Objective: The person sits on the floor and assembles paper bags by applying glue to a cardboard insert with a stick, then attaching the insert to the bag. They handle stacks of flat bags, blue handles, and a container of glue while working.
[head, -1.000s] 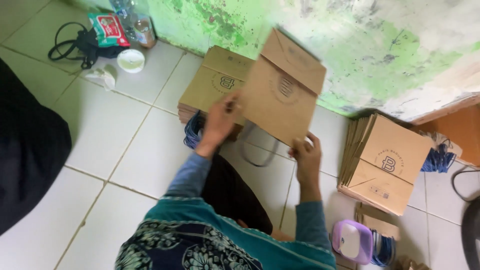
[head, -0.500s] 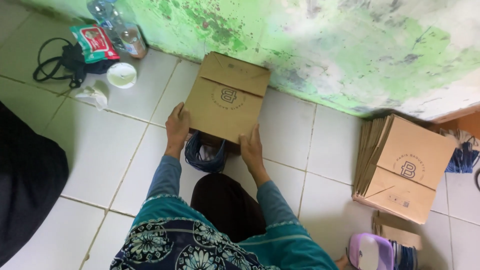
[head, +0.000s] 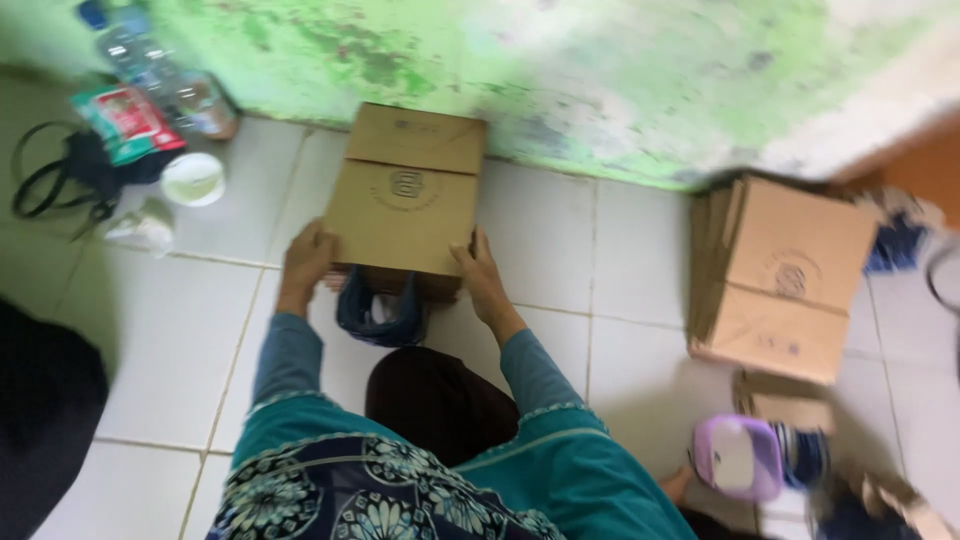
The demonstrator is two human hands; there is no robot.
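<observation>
At the bottom of the frame sits the person's teal patterned garment (head: 400,470), with a dark brown knee (head: 440,400) just above it. Both hands are spread and pressed flat against the sides of a flat brown cardboard bag stack (head: 405,205) at frame centre: the left hand (head: 305,260) on its left edge, the right hand (head: 482,270) on its right edge, with dark blue rope handles (head: 378,310) between them. Squaring such a stack seems best done with even pressure from both palms and the edges kept flush. Further up lies the mottled green wall (head: 560,70); at right, another leaning pile of brown bags (head: 790,270).
</observation>
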